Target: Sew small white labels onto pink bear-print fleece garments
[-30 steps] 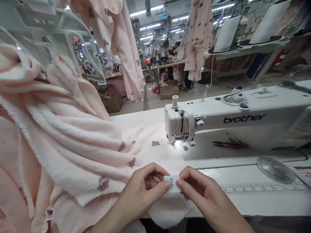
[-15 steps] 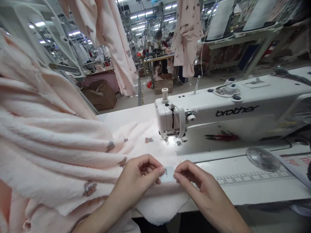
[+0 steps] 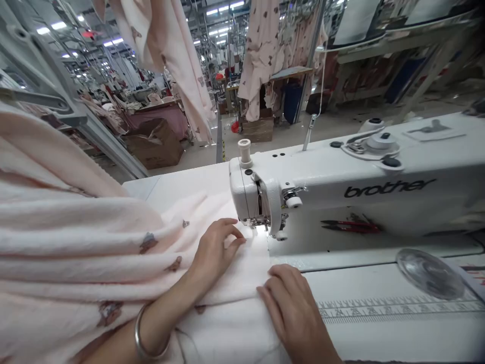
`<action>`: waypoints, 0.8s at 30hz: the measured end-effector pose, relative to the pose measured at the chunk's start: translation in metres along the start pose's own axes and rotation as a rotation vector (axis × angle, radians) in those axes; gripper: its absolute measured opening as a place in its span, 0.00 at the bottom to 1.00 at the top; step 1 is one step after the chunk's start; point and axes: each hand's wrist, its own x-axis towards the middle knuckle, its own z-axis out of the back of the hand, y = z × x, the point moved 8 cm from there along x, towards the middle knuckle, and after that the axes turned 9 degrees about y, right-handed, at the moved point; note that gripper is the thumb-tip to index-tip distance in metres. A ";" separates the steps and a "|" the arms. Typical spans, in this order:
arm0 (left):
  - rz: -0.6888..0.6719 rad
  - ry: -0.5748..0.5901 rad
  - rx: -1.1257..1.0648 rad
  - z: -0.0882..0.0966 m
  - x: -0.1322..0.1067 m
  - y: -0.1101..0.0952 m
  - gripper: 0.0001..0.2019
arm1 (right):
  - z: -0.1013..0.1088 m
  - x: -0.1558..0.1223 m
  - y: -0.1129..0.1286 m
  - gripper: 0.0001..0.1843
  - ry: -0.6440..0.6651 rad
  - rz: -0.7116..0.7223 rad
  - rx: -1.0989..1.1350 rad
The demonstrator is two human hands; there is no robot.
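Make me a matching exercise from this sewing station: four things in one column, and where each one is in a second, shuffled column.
Things:
1. left hand
2. right hand
3. red scissors
4. bracelet

Places:
A. on the bed of the sewing machine, under its arm
B. around the left wrist
C. on the pink fabric, fingertips by the machine's head
D. on the fabric's edge, nearest the printed ruler

Pairs: 1-C, 2-D, 3-A, 4-B
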 end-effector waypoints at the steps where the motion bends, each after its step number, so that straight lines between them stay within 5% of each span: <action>1: 0.035 0.016 -0.060 0.000 -0.001 -0.004 0.06 | -0.001 0.002 -0.004 0.12 -0.007 -0.036 -0.012; 5: 0.211 0.216 -0.381 -0.029 0.004 -0.003 0.07 | -0.005 0.002 -0.015 0.07 -0.041 -0.117 -0.047; 9: 0.267 0.223 -0.432 -0.049 0.011 0.015 0.08 | -0.006 -0.002 -0.016 0.15 -0.054 -0.105 -0.087; 24: 0.254 0.224 -0.321 -0.055 0.015 0.024 0.08 | -0.006 0.002 -0.013 0.15 -0.021 -0.061 -0.113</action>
